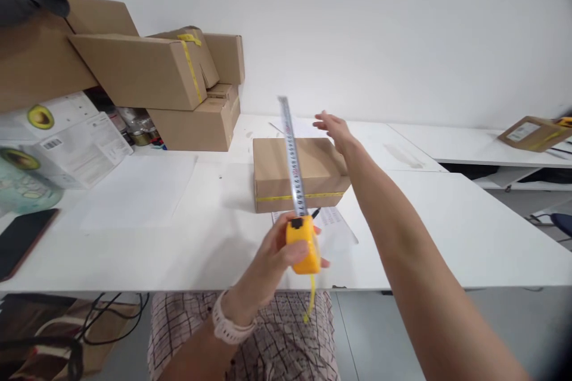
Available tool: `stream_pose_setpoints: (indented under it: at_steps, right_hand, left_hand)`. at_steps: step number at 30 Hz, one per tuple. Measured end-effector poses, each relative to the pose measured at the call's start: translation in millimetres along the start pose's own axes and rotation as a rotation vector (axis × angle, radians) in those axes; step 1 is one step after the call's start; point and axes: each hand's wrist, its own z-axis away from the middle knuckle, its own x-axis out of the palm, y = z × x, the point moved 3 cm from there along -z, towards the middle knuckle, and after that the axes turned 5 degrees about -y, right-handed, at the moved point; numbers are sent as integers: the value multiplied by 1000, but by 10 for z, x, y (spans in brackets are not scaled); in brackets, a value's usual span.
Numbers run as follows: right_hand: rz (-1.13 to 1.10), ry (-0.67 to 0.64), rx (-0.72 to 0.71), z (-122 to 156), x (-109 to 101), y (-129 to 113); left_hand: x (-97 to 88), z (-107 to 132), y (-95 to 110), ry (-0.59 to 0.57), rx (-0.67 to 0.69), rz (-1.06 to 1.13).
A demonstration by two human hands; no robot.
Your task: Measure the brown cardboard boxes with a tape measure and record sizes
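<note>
Tape measure [304, 246] in yellow casing sits at 6 o'clock from the cardboard box [270, 172] on the white table [205, 256]. The left hand [274, 247] grips it, thumb across the case and fingers wrapped around behind. Its extended metal blade [292, 161] points towards 12 o'clock, passing across the view of the box; I cannot tell whether they touch. The right hand [334, 129], at 1 o'clock from the box, holds nothing, fingers extended and apart. A printed sheet [342, 229] lies at 5 o'clock, stacked boxes [187, 125] at 10 o'clock.
</note>
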Motion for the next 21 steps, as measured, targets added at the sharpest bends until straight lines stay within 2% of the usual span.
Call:
stream_pose_setpoints:
  at_steps: [3, 5, 8, 10, 12, 15, 18, 21]
  right_hand:
    - [-15, 98, 105, 230, -299, 186]
    - [20, 52, 188, 512, -381, 361]
    - [12, -111, 225, 903, -337, 519]
    - [36, -159, 187, 1025, -290, 485]
    - [127, -138, 134, 1010, -272, 345]
    - [332, -98, 107, 798, -262, 56]
    - [617, -118, 161, 499, -202, -164]
    - [842, -112, 213, 220, -112, -258]
  left_hand:
    - [-365, 180, 68, 186, 157, -180]
    - [-587, 211, 75, 299, 205, -287]
    - [-797, 90, 95, 333, 204, -312]
    - [-871, -49, 170, 313, 169, -302]
    - [-925, -188, 311, 304, 139, -301]
    - [-1010, -380, 609, 314, 158, -310]
    - [-1113, -579, 896, 306, 191, -351]
    - [-1216, -772, 1116, 281, 171, -376]
